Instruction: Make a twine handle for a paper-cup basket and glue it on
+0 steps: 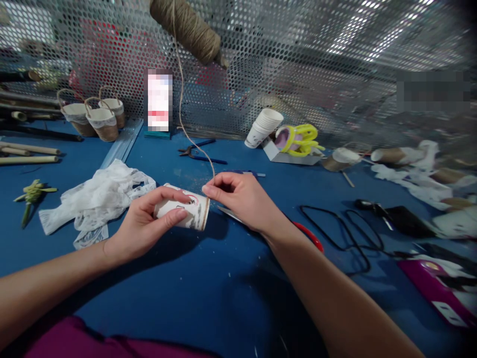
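My left hand [149, 216] is wrapped round a white printed paper cup [197, 214], which lies tilted on its side above the blue table. A band of brown twine runs round the cup's right-hand end. My right hand [238, 196] pinches the twine [181, 94] at that end, thumb against forefinger. From there the strand rises slackly to a big spool of twine [190, 32] mounted on the perforated metal screen. Under my right wrist lie scissors with a red handle [309, 236], their blades partly hidden by the hand.
White lace [100, 199] is heaped at left, below several small twine-wrapped baskets [102, 122]. Pliers [203, 151] lie behind the cup. Stacked paper cups [264, 128] stand near a box with a yellow-trimmed item [298, 139]. At right are a black cord [335, 233] and a purple power strip [428, 288].
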A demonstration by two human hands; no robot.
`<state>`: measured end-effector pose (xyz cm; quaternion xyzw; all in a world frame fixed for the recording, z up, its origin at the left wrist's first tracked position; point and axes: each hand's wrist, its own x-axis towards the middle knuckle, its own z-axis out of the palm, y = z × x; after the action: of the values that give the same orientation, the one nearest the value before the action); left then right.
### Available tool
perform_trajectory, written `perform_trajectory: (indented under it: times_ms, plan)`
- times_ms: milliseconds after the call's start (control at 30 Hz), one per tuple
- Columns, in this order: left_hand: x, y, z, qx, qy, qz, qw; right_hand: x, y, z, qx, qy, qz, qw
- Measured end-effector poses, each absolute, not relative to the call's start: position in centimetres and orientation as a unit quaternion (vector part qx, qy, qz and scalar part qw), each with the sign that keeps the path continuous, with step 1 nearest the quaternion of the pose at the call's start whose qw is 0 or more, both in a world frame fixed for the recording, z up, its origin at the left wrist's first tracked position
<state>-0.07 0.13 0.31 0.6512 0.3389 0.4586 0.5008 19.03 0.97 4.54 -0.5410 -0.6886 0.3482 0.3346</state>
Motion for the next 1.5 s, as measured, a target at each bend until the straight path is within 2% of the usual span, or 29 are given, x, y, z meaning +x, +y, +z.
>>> perform_trajectory:
  times_ms: [367,833,967,1133,1367,1500]
  plan:
    - [-0.1,0.4,0.3,0.622,0.347,0.468,0.524,19.0,1.3,3.4,-0.54,-0.624,0.456,0.334]
    - [-0.8,0.0,0.4,0.758,0.284,0.495,0.316,19.0,1.3,3.6,-0.526,-0.567,0.531,0.346]
    - [-0.9,0.0,0.2,0.775,0.262,0.495,0.292,18.8,1.1,3.7,-0.52,-0.56,0.544,0.346]
    - [-0.7,0.0,0.4,0.735,0.293,0.504,0.346,18.8,1.4,3.1,-0.539,-0.549,0.533,0.352]
    - [0.2,1.2,0.2,0.538,0.374,0.508,0.559,18.6,1.2,3.3,-0.558,-0.62,0.435,0.339]
    - [0.5,1.5,0.2,0.486,0.404,0.505,0.588,18.0,0.2,4.1,-0.52,-0.692,0.392,0.311]
